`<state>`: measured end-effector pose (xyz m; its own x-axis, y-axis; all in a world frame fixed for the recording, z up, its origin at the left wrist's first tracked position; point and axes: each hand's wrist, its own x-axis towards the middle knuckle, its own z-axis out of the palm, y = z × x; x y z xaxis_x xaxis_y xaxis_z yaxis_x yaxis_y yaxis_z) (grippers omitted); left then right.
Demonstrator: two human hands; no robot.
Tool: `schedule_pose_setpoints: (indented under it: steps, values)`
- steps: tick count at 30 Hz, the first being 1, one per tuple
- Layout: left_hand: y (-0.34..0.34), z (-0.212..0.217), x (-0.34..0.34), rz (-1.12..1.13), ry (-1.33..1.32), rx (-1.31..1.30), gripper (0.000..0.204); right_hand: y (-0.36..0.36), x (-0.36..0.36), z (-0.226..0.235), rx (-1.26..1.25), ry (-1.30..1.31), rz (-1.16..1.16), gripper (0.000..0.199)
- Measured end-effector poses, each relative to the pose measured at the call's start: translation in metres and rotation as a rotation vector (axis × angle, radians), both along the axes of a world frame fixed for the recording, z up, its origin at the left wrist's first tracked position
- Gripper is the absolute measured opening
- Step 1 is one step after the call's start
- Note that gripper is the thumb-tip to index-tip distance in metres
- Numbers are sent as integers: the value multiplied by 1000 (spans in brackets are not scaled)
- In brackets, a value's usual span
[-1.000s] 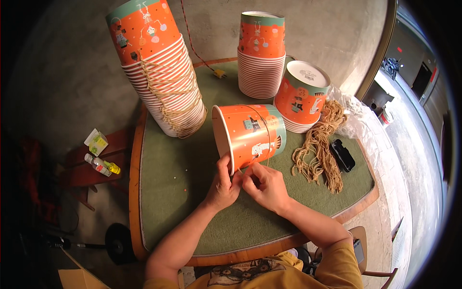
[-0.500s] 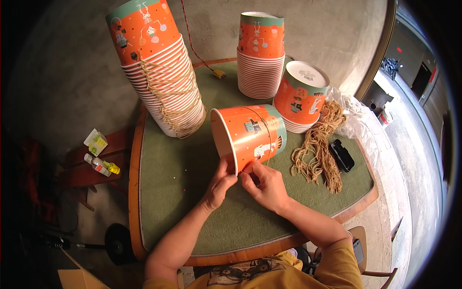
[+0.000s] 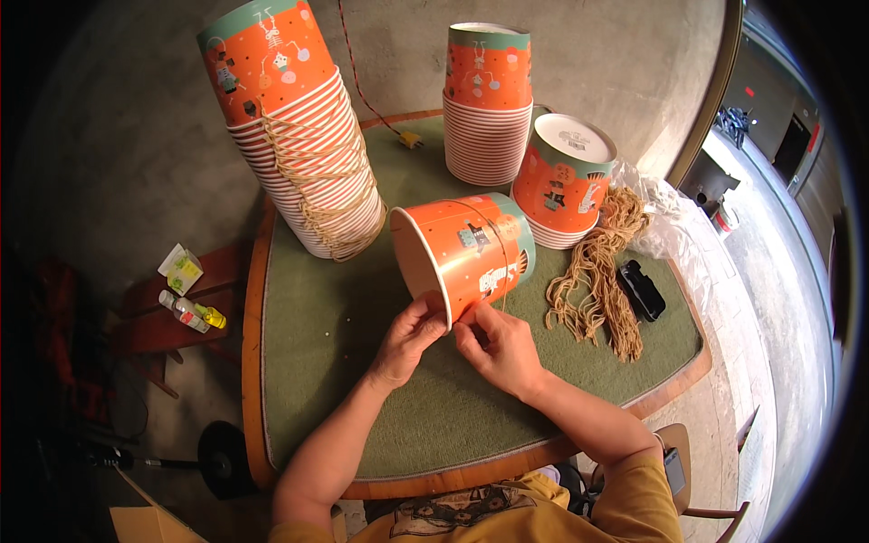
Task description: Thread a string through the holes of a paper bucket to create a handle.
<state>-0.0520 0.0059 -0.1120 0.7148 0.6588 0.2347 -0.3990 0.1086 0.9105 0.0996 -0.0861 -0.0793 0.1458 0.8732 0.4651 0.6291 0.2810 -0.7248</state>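
An orange paper bucket (image 3: 466,249) with a green base band and printed figures lies on its side above the table, its white-rimmed mouth turned left. A thin string (image 3: 496,237) loops around its wall. My left hand (image 3: 409,342) grips the near edge of the rim, thumb outside and fingers partly hidden inside the mouth. Close beside it, my right hand (image 3: 500,351) is closed in a pinch against the lower wall near the rim; what lies between its fingertips is hidden. A short strand shows just above the right knuckles.
A tall bucket stack (image 3: 303,154) wrapped in string leans at left. Another stack (image 3: 489,127) and a shorter one (image 3: 563,190) stand upside down behind. At right lie a twine bundle (image 3: 608,290), a black case (image 3: 641,291) and clear plastic (image 3: 665,226). A yellow plug (image 3: 410,140) rests at the back.
The bucket has shifted slightly left and its mouth has turned a little toward me. Both hands keep nearly the same place and hold.
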Motion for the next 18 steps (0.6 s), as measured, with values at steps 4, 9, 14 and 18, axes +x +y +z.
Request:
schedule_pose_setpoints:
  steps: [4,9,14,18]
  values:
    - [-3,7,2,18,5,46,23,0,1,-1,22,-7,4,12]
    - [-9,4,6,167,-11,123,20,6,7,5,219,-268,-6,14]
    - [-15,21,6,309,42,200,14,6,13,17,227,-348,-38,18]
    - [-24,37,7,359,65,304,13,11,6,13,257,-175,11,17]
